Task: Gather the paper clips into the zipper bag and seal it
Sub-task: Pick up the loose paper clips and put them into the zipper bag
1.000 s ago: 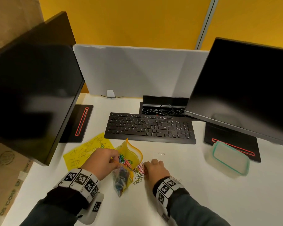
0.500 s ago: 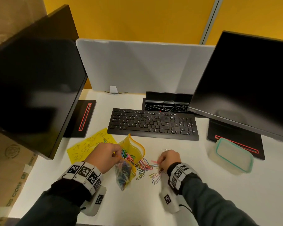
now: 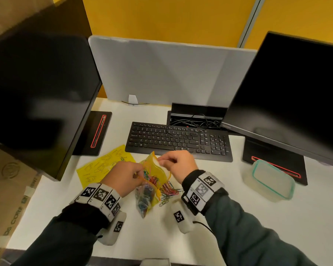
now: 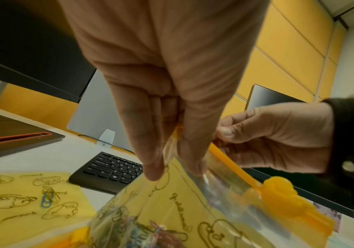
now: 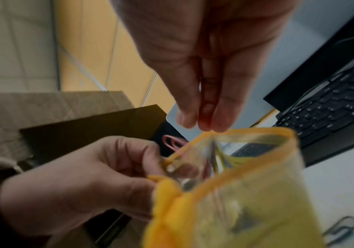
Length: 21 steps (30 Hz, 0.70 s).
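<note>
The left hand point(image 3: 123, 178) had its thumb and fingers point(image 4: 148, 161) pressed together, pinching the near lip of the zipper bag point(image 3: 152, 181). The right hand point(image 3: 178, 164) brought its thumb and fingertips point(image 5: 205, 120) together at the far lip; whether they actually gripped the orange edge or held a clip could not be told from the blurred wrist view. Between the two hands the bag's mouth stood open, its orange slider point(image 4: 277, 188) parked at one end of the track. Coloured paper clips point(image 3: 146, 196) filled the bag's lower part, which hung down to the white desk point(image 3: 238, 217). More loose clips point(image 3: 168, 191) lay on the desk just right of the bag, under the right wrist. A second yellow printed bag point(image 3: 102, 167) lay flat just left of the held one, with a few clips point(image 4: 48, 198) on it. Beyond the bag sat a black keyboard point(image 3: 179, 141), and well off to the bag's right a lidded plastic container point(image 3: 269, 181).
</note>
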### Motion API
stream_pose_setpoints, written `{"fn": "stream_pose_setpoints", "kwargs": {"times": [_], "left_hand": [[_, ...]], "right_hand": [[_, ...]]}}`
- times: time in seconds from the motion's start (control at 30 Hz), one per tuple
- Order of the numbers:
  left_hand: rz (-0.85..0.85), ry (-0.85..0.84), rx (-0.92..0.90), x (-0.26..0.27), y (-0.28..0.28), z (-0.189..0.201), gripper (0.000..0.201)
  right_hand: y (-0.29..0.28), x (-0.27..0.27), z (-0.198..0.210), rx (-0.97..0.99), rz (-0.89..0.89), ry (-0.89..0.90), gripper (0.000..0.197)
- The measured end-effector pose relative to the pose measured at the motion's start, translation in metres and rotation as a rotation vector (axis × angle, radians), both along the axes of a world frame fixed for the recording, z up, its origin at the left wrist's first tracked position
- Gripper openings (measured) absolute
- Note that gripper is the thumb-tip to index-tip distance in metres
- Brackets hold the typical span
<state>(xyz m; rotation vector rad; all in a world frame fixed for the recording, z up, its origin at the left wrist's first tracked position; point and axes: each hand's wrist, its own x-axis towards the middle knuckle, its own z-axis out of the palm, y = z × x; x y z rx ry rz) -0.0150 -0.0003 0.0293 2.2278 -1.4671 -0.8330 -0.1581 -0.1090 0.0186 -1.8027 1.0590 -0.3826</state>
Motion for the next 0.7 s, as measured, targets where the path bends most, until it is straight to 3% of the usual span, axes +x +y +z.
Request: {"fn": "stream_pose_setpoints", "kwargs": {"times": [0.07, 0.13, 0.2, 0.27, 0.33, 0.43, 0.5, 0.6, 0.7], "left_hand": [[0.011, 0.004, 0.003, 0.005, 0.003, 0.000, 0.022], [0.007, -0.009, -0.007, 0.007, 0.006, 0.000, 0.017], [-0.001, -0.009, -0.021, 0.007, 0.008, 0.000, 0.017], [0.019, 0.006, -0.042, 0.009, 0.011, 0.000, 0.015], [0.064, 0.056, -0.072, 0.012, 0.014, 0.001, 0.015], [0.144, 0.105, -0.101, 0.016, 0.019, 0.004, 0.017], [0.167, 0.098, -0.105, 0.018, 0.021, 0.006, 0.018], [0.193, 0.082, -0.104, 0.020, 0.027, 0.010, 0.018], [0.224, 0.059, -0.116, 0.023, 0.035, 0.013, 0.017]], "right_hand": [[-0.014, -0.024, -0.012, 0.002, -0.128, 0.053, 0.013], [-0.026, -0.059, -0.030, 0.013, -0.215, 0.263, 0.013], [-0.023, -0.088, -0.048, 0.039, -0.156, 0.577, 0.030], [-0.012, -0.100, -0.062, 0.045, -0.057, 0.751, 0.050], [-0.004, -0.097, -0.071, 0.006, -0.014, 0.759, 0.048], [-0.003, -0.080, -0.078, -0.066, 0.012, 0.699, 0.023], [-0.004, -0.067, -0.082, -0.066, 0.008, 0.630, 0.016], [-0.013, -0.055, -0.081, -0.004, -0.085, 0.425, 0.014], [-0.023, -0.054, -0.081, -0.164, -0.035, 0.499, 0.035]]}}
